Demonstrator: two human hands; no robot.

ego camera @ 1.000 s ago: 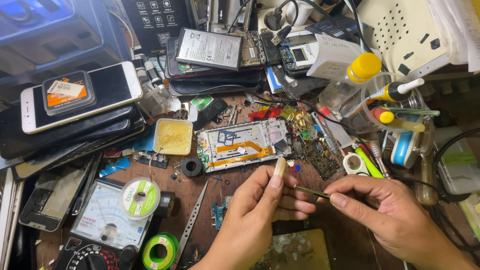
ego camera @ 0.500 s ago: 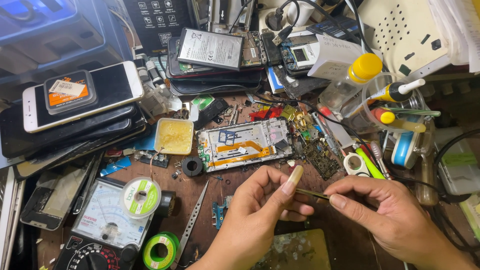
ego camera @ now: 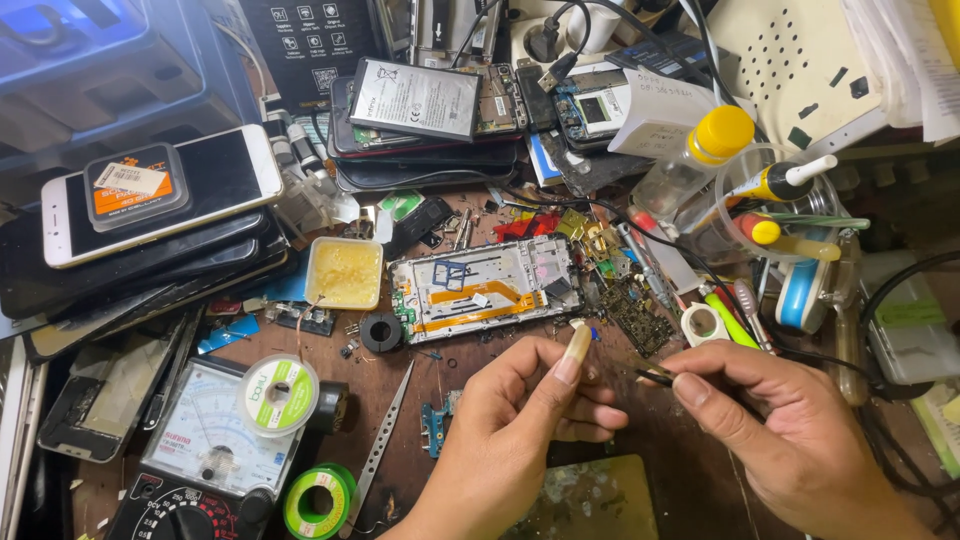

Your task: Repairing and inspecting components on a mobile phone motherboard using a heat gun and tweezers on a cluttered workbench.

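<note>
Tweezers (ego camera: 655, 375), thin and dark, sit pinched in the right hand (ego camera: 790, 440) near the counter's (ego camera: 690, 450) front edge, tips aimed left toward the left hand (ego camera: 530, 420). That left hand is curled with thumb and forefinger pressed together, seemingly clamped on something too small to make out, held up close so the tips can meet it. Just beyond lies an opened phone frame (ego camera: 485, 287) with a tub of yellow flux (ego camera: 344, 272) beside it; an analog multimeter (ego camera: 215, 450) and solder spools (ego camera: 278, 395) rest to the left
</note>
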